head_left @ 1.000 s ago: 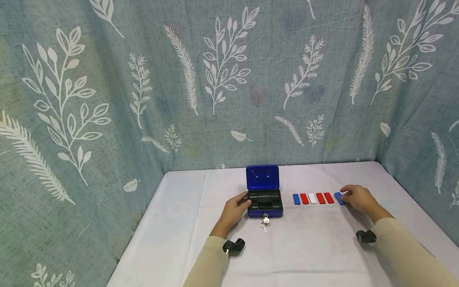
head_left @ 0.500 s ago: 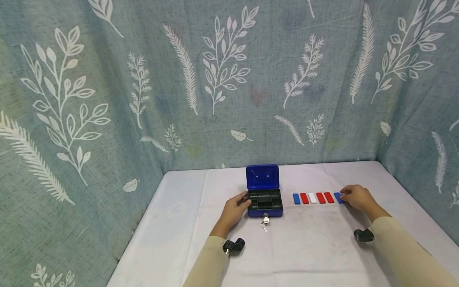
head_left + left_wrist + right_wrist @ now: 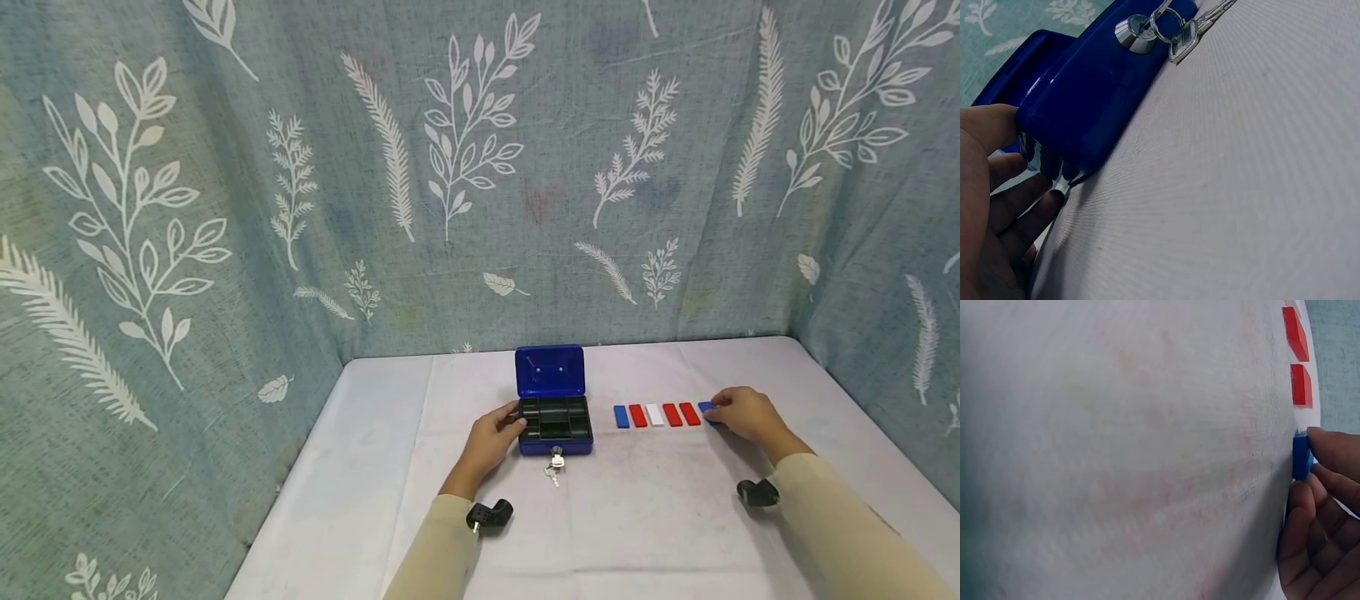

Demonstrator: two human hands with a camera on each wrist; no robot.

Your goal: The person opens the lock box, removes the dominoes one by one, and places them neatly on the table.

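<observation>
A blue cash box [image 3: 556, 447] stands with its lid [image 3: 550, 372] raised and a black divided tray [image 3: 555, 406] inside. A ring of keys [image 3: 1185, 42] hangs from its front lock. My left hand [image 3: 486, 442] rests at the box's left side, thumb at the upper edge and loose fingers along the wall. On the right, my right hand [image 3: 750, 415] pinches a small blue block [image 3: 1301, 456] between thumb and fingers, low at the cloth. It is at the right end of a row with three red blocks [image 3: 672, 414], a white block [image 3: 655, 415] and another blue block [image 3: 622, 417].
A white cloth [image 3: 615, 533] covers the table. Leaf-patterned curtains [image 3: 480, 275] rise behind and at both sides. A black wrist camera [image 3: 489, 513] sits on the left sleeve, and another camera [image 3: 757, 492] on the right.
My right hand has shifted slightly left, and the blue block at its fingers has moved closer to the red one and straightened a little. The left hand and box stay put.
</observation>
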